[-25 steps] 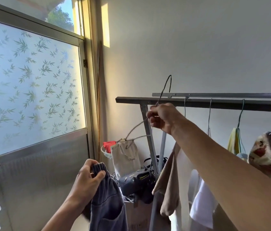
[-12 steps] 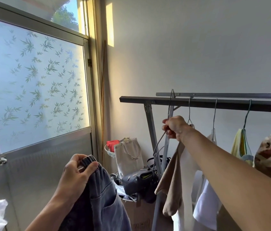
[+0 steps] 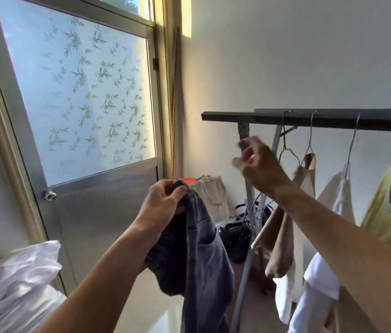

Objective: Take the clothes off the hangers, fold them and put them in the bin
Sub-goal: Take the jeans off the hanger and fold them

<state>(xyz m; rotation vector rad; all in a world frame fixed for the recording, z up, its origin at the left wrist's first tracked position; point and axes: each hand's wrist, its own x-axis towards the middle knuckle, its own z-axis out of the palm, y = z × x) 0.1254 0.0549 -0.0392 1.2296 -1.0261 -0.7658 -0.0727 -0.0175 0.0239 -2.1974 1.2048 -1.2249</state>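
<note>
Gripping a grey garment (image 3: 204,255), the left hand (image 3: 163,203) hangs clear of the rack (image 3: 334,119).

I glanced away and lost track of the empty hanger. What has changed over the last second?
The right hand carried the empty wire hanger from left of the rack onto the rail, hooked it there and let go. The hand is now blurred, fingers loose, drawing away from it. Unchanged: the left hand grips the dark grey garment, and the hanging clothes stay on the rail.
</note>
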